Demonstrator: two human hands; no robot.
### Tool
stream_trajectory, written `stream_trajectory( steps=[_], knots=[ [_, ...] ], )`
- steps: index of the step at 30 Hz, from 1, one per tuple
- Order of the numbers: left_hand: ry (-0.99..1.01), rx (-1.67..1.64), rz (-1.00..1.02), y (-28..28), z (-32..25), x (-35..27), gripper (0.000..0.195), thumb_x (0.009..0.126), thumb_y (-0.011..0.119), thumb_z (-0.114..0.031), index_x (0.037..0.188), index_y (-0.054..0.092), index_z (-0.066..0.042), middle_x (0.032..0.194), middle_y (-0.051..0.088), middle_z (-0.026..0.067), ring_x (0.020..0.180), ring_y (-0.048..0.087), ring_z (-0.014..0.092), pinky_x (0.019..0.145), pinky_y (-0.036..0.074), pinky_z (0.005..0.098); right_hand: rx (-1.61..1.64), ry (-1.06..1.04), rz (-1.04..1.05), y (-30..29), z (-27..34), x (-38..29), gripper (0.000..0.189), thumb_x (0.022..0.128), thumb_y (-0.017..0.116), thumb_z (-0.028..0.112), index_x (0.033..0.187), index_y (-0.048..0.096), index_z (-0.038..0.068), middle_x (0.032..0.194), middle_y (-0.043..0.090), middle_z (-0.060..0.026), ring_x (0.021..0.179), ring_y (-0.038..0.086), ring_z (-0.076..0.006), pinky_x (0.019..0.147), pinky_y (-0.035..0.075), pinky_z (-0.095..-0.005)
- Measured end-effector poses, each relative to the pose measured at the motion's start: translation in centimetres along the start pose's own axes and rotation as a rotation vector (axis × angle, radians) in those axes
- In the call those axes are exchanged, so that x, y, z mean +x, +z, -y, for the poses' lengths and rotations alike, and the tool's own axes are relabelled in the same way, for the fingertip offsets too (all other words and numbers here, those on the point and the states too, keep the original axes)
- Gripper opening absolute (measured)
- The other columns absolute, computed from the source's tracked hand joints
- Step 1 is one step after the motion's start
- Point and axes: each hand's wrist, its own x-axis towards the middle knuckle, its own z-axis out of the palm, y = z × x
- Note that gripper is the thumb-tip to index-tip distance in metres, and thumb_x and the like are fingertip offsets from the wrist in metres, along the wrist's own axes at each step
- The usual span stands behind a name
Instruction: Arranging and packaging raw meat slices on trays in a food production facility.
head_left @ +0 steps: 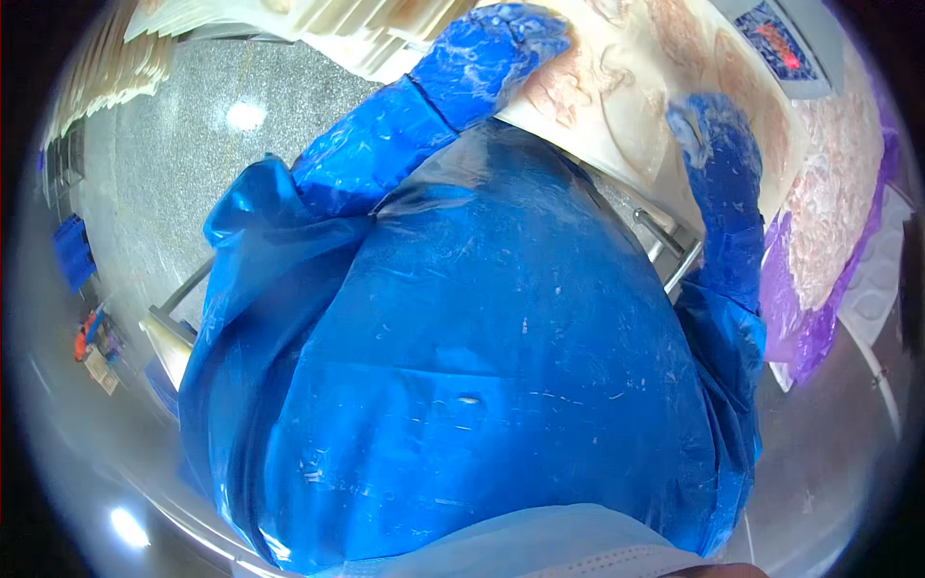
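Observation:
My left hand (506, 54), in a blue glove smeared with pale residue, is at the near left edge of a whitish tray or board (636, 170). Its fingertips are against or just over the surface; whether they hold anything is hidden. Flat, pale pink pieces of what looks like raw meat (560, 90) lie spread over that surface. My right hand (712, 134), gloved alike and coated with residue at the fingers, hovers over or rests on its right part. I cannot tell whether it touches the pieces.
A grey device with a red-lit display (780, 47) stands at upper right. Beside it, a pale ground-meat-like mass (831, 180) lies on purple plastic (802, 347). Stacked pale sheets or trays (108, 79) rise at upper left. A metal frame (668, 238) is below the tray, above grey speckled floor (238, 159).

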Motion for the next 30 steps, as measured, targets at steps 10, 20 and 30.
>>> stream_trajectory(
  steps=[10, 20, 30],
  knots=[
    [0.005, 0.048, 0.096, -0.8, -1.5, 0.5, 0.046, 0.095, 0.053, -0.015, 0.139, 0.056, -0.003, 0.145, 0.055, 0.0178, 0.14, 0.047, 0.033, 0.121, 0.029, 0.0525, 0.226, -0.219, -0.295, 5.1, 10.0, -1.9, 0.052, 0.09, 0.066, 0.018, 0.14, 0.059, 0.01, 0.143, 0.058, -0.0084, 0.137, 0.049, -0.0289, 0.118, 0.034, -0.0453],
    [-0.094, 0.219, 0.054, -1.1, -1.9, -4.0, 0.06, 0.097, 0.057, -0.027, 0.154, 0.043, -0.016, 0.158, 0.042, 0.011, 0.149, 0.035, 0.027, 0.122, 0.024, 0.0475, 0.276, -0.132, -0.325, 3.8, 12.2, -1.0, 0.067, 0.088, 0.071, 0.027, 0.15, 0.049, 0.013, 0.156, 0.046, -0.0101, 0.148, 0.035, -0.0301, 0.123, 0.024, -0.0473],
    [-0.193, 0.092, 0.042, -1.4, -3.4, -6.5, 0.054, 0.103, 0.05, -0.032, 0.152, 0.046, -0.012, 0.157, 0.044, 0.0144, 0.15, 0.035, 0.033, 0.124, 0.017, 0.0537, 0.207, -0.13, -0.358, 4.8, 13.9, 5.0, 0.083, 0.085, 0.073, 0.039, 0.155, 0.039, 0.01, 0.159, 0.038, -0.0168, 0.149, 0.033, -0.0353, 0.123, 0.023, -0.0512]
  ],
)
